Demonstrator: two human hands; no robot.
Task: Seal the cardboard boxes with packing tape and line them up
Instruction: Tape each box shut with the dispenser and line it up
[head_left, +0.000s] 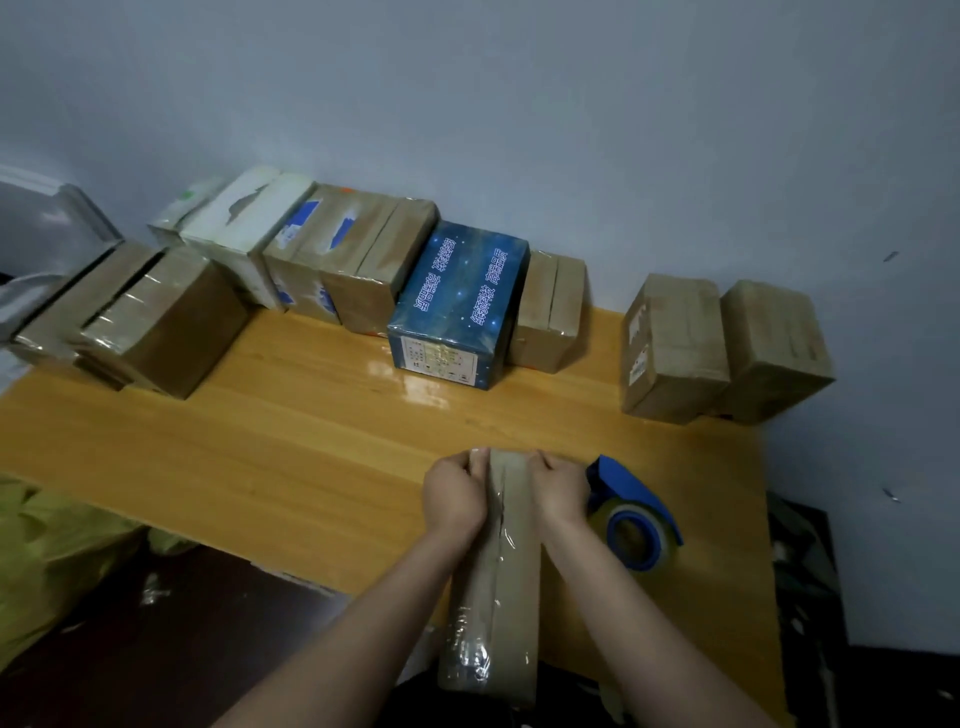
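Taped brown box (501, 582) lies beside a tape dispenser (631, 514) (blue); left hand (454, 493) and right hand (558, 491) clasp the box's far end.

Head camera looks down over the table (291, 431) toward the wall (519, 104)

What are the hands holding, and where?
Both grip the taped box at its far end: left hand on its left edge, right hand on its right.

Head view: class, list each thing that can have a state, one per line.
Long cardboard box, top seam taped.
Left hand, grips box's far end.
Right hand, grips box's far end.
Blue tape dispenser, lying unheld on table.
Starry blue box, closed, on table.
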